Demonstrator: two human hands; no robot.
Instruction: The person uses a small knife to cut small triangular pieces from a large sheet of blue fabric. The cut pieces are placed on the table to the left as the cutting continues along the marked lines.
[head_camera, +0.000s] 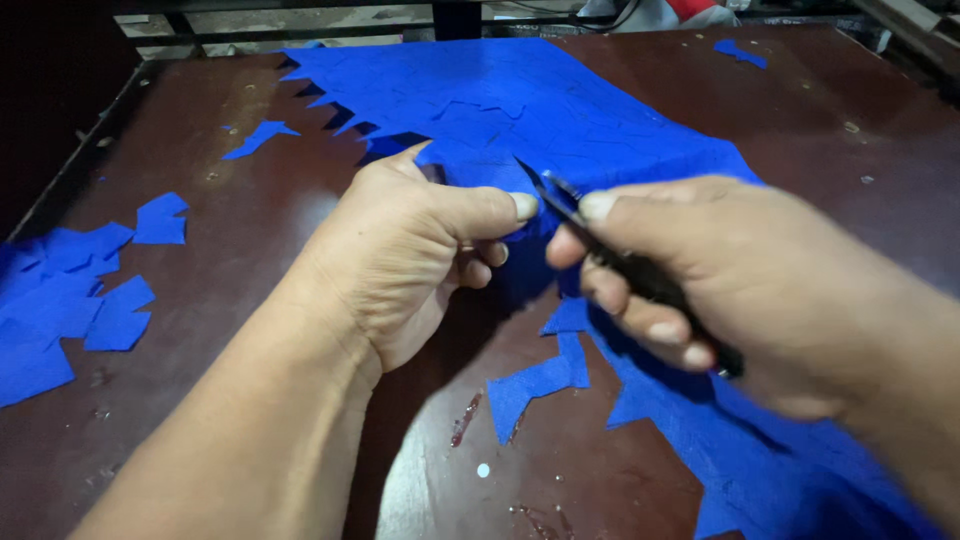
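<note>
**Blue cloth under the blades**

Nearest us, our left hand (410, 260) curls shut, pinching the blue fabric (540, 110) spread across the dark brown table (240, 230). Our right hand (720, 290) grips black scissors (610, 250), tips at the fabric's edge beside the left thumb. Cut blue scraps (70, 300) lie piled far left.

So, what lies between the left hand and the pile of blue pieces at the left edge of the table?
In the head view, only bare brown table separates the left hand from the blue pile.
</note>
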